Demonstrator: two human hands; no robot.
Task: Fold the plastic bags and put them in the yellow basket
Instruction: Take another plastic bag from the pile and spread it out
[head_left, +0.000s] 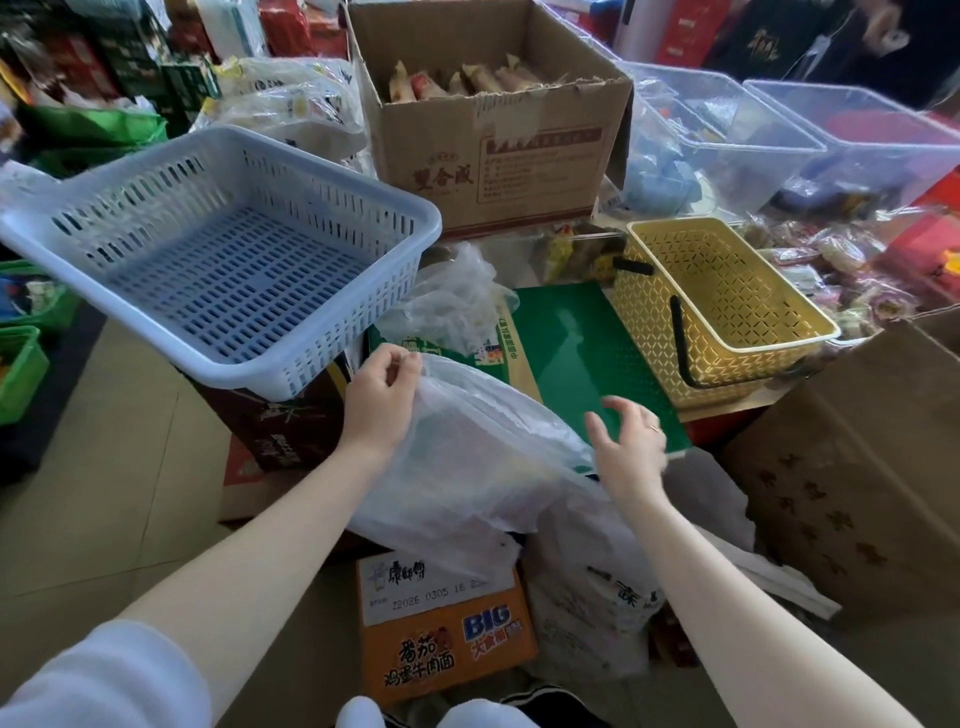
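While pinching bag (467, 457) top corner with left hand (382, 400), right hand (628, 441) fingers spread, empty, nearer basket (727, 332).

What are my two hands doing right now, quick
Left hand: pinching the top corner of the clear plastic bag.
Right hand: open, fingers spread, holding nothing, at the bag's other edge.

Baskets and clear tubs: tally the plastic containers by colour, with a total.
Pale blue slotted plastic basket: 1
Yellow lattice plastic basket with black handles: 1
Green plastic baskets at the left edge: 2
Clear plastic tubs at the back right: 2
Total: 6
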